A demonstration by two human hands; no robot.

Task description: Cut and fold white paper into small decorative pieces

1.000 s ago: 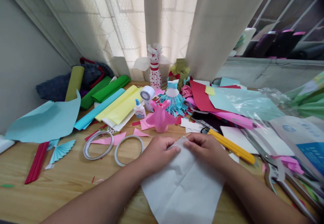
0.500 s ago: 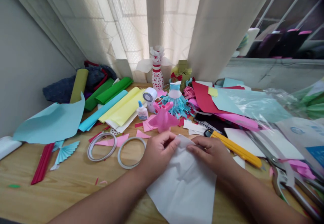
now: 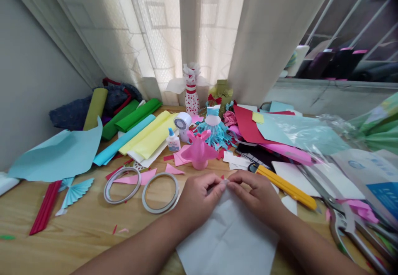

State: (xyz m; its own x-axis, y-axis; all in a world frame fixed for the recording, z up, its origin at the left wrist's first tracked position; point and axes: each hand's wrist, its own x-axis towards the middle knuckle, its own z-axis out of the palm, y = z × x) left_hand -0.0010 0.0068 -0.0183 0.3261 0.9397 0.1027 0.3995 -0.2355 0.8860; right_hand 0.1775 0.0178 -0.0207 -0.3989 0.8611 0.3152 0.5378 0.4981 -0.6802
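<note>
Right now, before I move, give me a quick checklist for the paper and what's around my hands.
Grip: ok. Your left hand and right hand both pinch the top corner of the white paper.
Paper support: ok. It lies on the wooden table.
Yellow utility knife: ok. It lies apart from your right hand.
Knife blade: cannot tell whether it is out.
Tape rolls: ok. They lie apart from your left hand.
Pink paper dress: ok. It stands beyond your hands, not touching them.

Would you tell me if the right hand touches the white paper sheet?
Touching: the head view shows the right hand pinching the white paper sheet.
</note>
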